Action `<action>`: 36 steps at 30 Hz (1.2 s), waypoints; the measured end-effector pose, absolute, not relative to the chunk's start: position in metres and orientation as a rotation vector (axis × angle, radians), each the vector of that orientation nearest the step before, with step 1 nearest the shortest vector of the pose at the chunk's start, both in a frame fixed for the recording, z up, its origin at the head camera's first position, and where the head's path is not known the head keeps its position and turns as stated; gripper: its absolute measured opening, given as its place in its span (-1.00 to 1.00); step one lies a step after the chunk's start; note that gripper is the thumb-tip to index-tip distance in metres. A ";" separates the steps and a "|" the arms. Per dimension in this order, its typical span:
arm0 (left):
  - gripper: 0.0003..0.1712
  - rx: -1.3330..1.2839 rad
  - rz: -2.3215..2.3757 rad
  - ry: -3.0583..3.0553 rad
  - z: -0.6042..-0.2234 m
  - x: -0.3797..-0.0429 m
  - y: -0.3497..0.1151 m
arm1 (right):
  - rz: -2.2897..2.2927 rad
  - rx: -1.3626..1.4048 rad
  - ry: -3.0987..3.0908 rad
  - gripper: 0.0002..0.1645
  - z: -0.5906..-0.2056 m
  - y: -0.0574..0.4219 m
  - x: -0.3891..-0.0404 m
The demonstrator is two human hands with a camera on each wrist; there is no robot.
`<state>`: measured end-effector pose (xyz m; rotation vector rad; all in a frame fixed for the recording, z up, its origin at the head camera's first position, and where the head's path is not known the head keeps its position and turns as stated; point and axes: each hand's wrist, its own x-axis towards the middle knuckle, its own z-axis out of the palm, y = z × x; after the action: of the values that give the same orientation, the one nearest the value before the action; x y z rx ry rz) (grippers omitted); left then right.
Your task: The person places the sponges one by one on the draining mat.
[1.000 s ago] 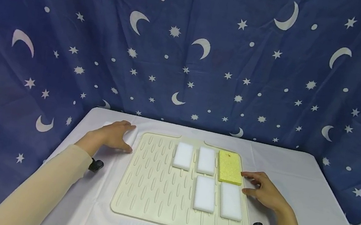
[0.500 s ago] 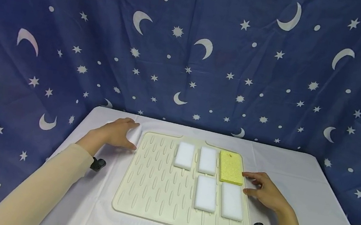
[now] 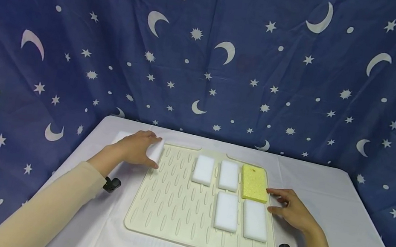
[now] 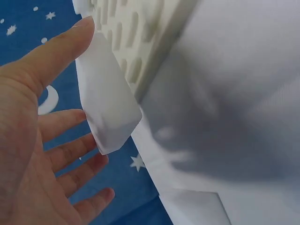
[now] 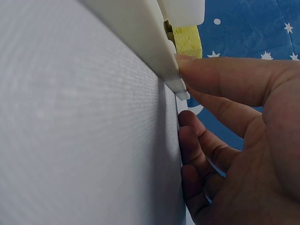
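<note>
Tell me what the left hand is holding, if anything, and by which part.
The left hand holds a white block by its outer edges, between the thumb and the fingers; exactly where each finger presses is partly hidden.

We look forward and down from the head over the left hand (image 3: 135, 148) and right hand (image 3: 294, 211); from each wrist, close up, past that hand, sharing the mat (image 3: 169, 205).
</note>
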<state>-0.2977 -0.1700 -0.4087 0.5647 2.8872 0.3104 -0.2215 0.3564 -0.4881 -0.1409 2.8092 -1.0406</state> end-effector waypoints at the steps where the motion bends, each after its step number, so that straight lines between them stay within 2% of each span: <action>1: 0.20 0.575 0.308 2.891 -0.408 -0.297 -0.168 | -1.041 -0.142 2.809 -0.26 -0.488 0.356 -0.221; 36: 0.23 0.755 0.207 2.958 -0.411 -0.256 -0.126 | -1.050 -0.154 2.810 -0.25 -0.486 0.356 -0.221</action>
<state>-0.2555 -0.1260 -0.4108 0.7549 2.9578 0.2071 -0.2214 0.3560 -0.4859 -0.1536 2.8101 -1.0503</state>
